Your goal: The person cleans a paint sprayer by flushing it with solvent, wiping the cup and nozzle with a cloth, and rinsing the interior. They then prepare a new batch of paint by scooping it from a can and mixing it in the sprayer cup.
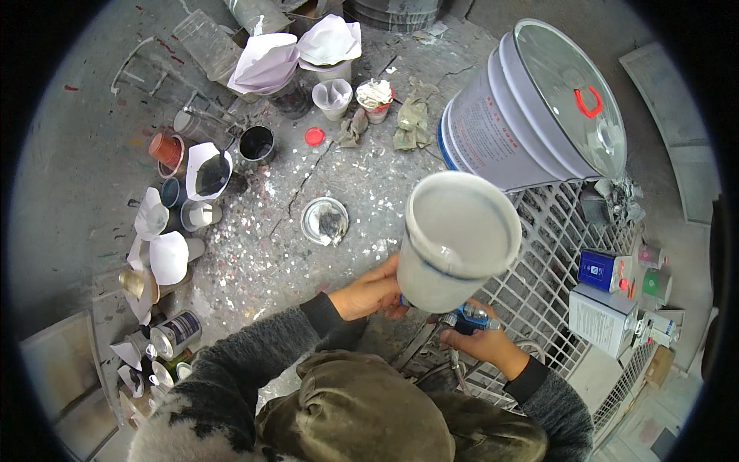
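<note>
A paint spray gun (472, 319) with a blue metal body is gripped in my right hand (482, 343), and a hose hangs beneath it. On top of the gun stands a large translucent cup (430, 289), slightly tilted, holding pale grey-white liquid. My left hand (369, 291) reaches under the cup's left side, its fingers around a blue part at the gun's front; the cup hides most of that grip. Left of the cup, a round tin lid (324, 221) with a dark, paint-smeared wad on it lies on the splattered floor.
A big white pail (485, 115) with a clear-topped lid stands at the upper right, beside a white metal grate (537, 260). Paint cups with paper filters (265, 63) line the back and left. Cans (176, 335) crowd the lower left; boxed tins (603, 317) sit at the right.
</note>
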`<state>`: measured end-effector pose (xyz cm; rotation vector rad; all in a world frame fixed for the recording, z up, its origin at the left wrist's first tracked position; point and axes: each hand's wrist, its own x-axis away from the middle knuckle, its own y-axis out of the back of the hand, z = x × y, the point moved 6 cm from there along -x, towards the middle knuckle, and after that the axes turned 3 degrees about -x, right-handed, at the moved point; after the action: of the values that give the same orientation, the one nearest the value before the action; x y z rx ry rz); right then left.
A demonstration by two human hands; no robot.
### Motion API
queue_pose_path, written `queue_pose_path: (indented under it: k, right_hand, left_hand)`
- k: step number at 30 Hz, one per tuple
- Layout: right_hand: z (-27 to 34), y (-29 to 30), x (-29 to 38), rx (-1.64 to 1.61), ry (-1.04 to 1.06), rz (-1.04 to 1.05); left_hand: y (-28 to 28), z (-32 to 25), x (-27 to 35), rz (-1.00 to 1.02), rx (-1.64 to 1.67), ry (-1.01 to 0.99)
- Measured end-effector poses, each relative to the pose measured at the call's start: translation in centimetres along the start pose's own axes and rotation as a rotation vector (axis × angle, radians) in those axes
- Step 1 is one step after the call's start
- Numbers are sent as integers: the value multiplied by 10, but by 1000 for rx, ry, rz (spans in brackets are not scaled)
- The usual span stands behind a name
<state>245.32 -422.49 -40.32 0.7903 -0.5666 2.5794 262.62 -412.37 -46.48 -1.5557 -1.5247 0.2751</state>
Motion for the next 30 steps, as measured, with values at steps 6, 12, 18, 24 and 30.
queue_pose_path:
  k: [6,12,18,24,30]
  right_hand:
    - [29,-7,-2,396,163,24]
    - [77,-30,-8,288,90,-17]
    - [168,-76,-39,732,245,-51]
    - [204,-110,-45,876,529,-142]
    - [227,-137,-38,995,509,-172]
  left_hand:
    - [5,1,6,-56,-268,-21]
    - [26,29,19,2,179,39]
    - [28,109,28,-88,-907,-114]
    - [41,129,36,-204,-986,-290]
    - [35,122,38,-199,-1065,-359]
